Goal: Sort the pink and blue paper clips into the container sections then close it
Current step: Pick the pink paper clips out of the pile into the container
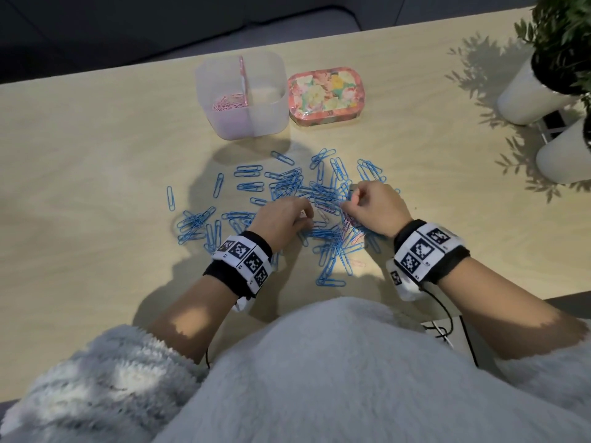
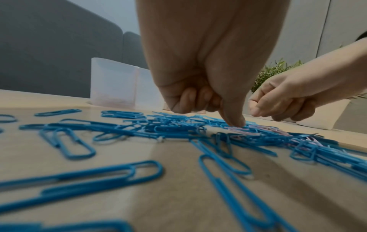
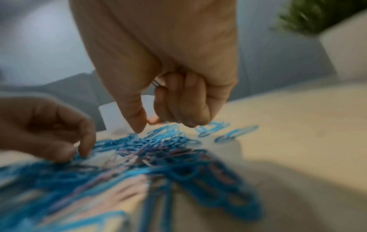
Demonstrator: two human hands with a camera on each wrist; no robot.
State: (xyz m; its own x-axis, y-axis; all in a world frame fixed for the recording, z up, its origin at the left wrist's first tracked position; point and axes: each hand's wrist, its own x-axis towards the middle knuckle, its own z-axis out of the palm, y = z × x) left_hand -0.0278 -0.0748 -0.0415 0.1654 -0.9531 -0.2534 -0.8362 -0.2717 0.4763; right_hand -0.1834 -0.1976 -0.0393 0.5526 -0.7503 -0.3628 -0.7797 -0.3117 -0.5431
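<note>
Many blue paper clips (image 1: 287,183) lie scattered on the wooden table, with a few pink paper clips (image 1: 356,263) mixed into the middle of the pile. Beyond them stands the translucent two-section container (image 1: 265,123), open, with pink clips (image 1: 228,102) in its left section. Its floral lid (image 1: 326,94) lies to its right. My left hand (image 1: 303,215) is curled over the pile, thumb tip (image 2: 236,124) down on a pink clip (image 2: 241,129). My right hand (image 3: 148,124) pinches a pink clip and keeps more clips (image 3: 157,83) under its curled fingers.
Two white plant pots (image 1: 531,97) (image 1: 566,155) stand at the table's right side, with leaves hanging above them. The table's far edge runs just behind the container. A fluffy grey garment fills the near edge.
</note>
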